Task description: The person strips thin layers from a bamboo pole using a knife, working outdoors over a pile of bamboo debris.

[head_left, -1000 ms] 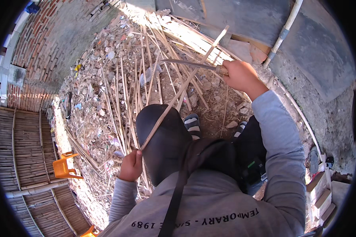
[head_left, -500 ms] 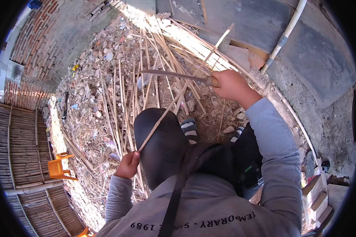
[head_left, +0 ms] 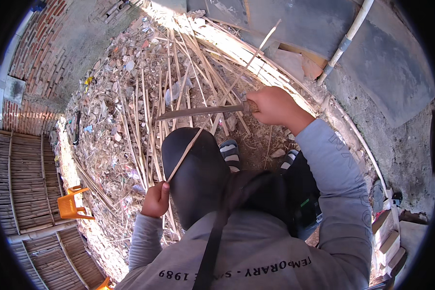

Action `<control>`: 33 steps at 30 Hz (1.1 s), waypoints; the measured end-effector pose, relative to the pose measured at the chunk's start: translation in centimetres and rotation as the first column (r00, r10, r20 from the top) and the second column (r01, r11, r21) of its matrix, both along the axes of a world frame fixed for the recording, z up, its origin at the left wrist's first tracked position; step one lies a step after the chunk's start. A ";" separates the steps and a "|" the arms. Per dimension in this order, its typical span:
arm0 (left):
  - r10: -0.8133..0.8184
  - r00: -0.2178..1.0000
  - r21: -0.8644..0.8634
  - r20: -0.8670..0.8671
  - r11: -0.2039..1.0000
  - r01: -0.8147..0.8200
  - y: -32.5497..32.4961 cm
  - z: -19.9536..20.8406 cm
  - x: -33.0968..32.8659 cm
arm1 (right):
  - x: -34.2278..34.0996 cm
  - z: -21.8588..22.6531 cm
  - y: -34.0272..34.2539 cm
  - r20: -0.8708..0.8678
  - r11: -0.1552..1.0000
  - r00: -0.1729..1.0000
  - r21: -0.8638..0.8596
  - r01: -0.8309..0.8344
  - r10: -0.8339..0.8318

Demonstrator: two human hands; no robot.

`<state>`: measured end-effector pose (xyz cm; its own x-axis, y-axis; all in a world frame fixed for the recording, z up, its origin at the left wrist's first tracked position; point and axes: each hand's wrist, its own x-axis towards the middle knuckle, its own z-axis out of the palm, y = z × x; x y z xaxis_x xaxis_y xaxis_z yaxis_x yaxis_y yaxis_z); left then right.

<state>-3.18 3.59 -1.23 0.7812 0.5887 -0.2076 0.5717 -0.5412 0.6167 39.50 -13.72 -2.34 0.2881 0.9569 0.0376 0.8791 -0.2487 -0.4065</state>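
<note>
My left hand (head_left: pixel 155 200) is closed with the thumb on the near end of a long bamboo strip (head_left: pixel 250 63). The strip slants up over the black-covered knee (head_left: pixel 193 164) toward the far right. My right hand (head_left: pixel 277 108) grips the wooden handle of a long-bladed knife (head_left: pixel 193 112). Its blade points left and crosses the strip beyond the knee. From this view I cannot tell how firmly the blade presses on the strip.
Many bamboo strips (head_left: pixel 142 123) lie on the rubble-strewn ground ahead. Sandalled feet (head_left: pixel 230 153) are below. An orange chair (head_left: pixel 71 205) stands at left beside slatted bamboo panels (head_left: pixel 31 179). A pale pole (head_left: pixel 348 41) leans by grey boards at the far right.
The knife has moved down along the strip toward me and slightly left, its tip dropping lower. My left hand stays nearly in place on the strip.
</note>
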 end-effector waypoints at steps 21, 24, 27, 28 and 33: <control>-0.016 0.998 0.048 -0.058 0.999 0.019 -0.8 1.0 0.7 | 1.6 -0.2 -0.6 -0.133 0.987 0.979 -0.051 0.150 -0.156; -0.001 0.999 0.054 -0.053 0.999 0.004 -0.9 0.6 0.8 | 1.2 -0.4 0.3 -0.102 0.994 0.991 -0.077 0.075 -0.083; -0.005 0.998 0.060 -0.057 0.998 0.008 -1.2 0.6 1.6 | 3.1 -3.7 -0.8 -0.167 0.979 0.965 -0.036 0.201 -0.205; 0.006 0.997 0.052 -0.072 0.999 -0.002 -1.3 0.9 1.8 | 3.5 -3.9 -1.0 -0.186 0.962 0.947 0.021 0.271 -0.262; -0.014 0.999 0.037 -0.041 0.999 0.015 -1.1 1.1 1.6 | 2.1 -0.8 -0.6 -0.102 0.975 0.974 -0.105 0.194 -0.205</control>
